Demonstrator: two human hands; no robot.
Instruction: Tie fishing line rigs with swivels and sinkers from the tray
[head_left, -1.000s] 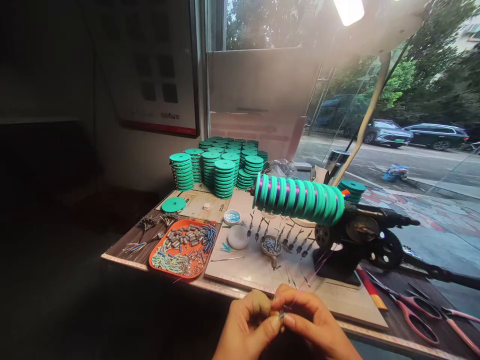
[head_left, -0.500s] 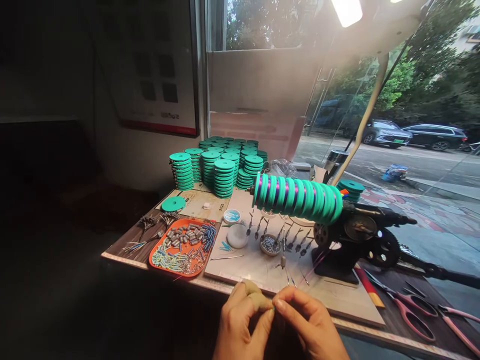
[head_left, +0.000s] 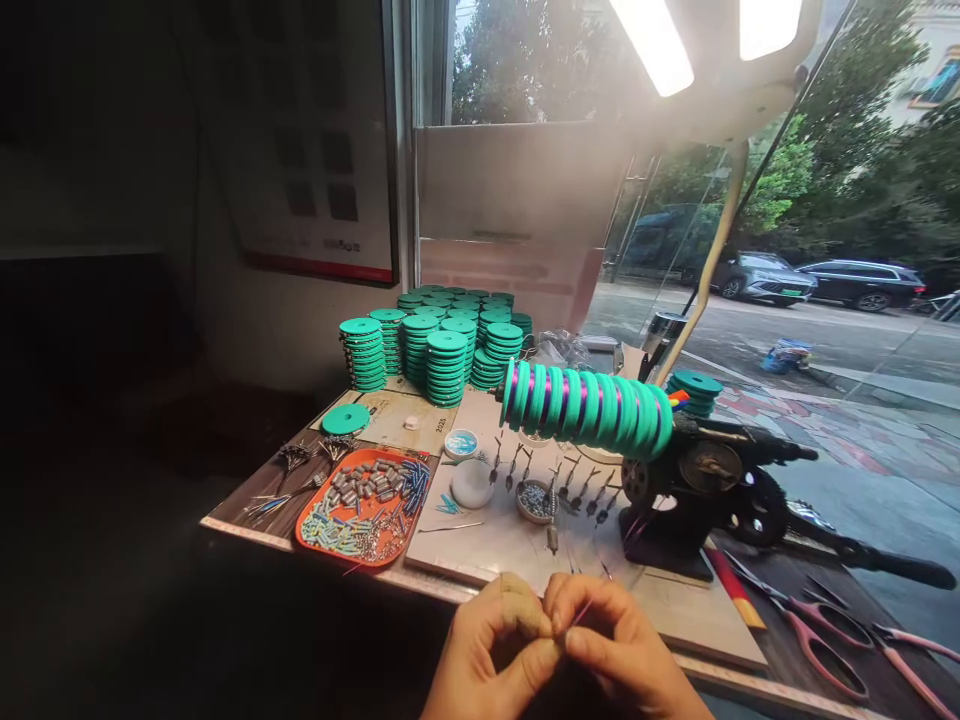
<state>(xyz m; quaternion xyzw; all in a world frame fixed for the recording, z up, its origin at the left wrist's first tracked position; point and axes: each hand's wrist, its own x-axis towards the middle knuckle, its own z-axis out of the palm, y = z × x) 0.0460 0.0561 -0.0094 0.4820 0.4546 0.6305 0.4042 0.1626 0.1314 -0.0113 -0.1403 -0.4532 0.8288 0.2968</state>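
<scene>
At the table's front edge my left hand (head_left: pixel 495 655) is closed in a pinch, tan coverings on some fingers. What it holds is too small and hidden to make out. Its fingertips meet those of my right hand (head_left: pixel 622 645), also pinched. A thin purple line (head_left: pixel 582 613) sticks up from my right fingers. Beyond them, green foam spools (head_left: pixel 585 405) wound with purple line sit in a row on the shaft of a black winding device (head_left: pixel 697 480). Small metal rigs hang below the spools, near a grey weight (head_left: pixel 553 539) above the pale board (head_left: pixel 480 555).
An orange tray (head_left: pixel 302 535) of weights, tubes and small metal parts lies left. Stacked green spools (head_left: pixel 446 370) stand behind. A bowl of beads (head_left: pixel 538 502), a white round piece (head_left: pixel 472 485) and a thin tool (head_left: pixel 451 527) rest on the board. Scissors (head_left: pixel 825 640) and pliers (head_left: pixel 900 650) lie right.
My hands have shifted slightly right in view and remain pinched together. The purple line now shows above my right fingers. The view has moved a little, bringing more of the lamp in.
</scene>
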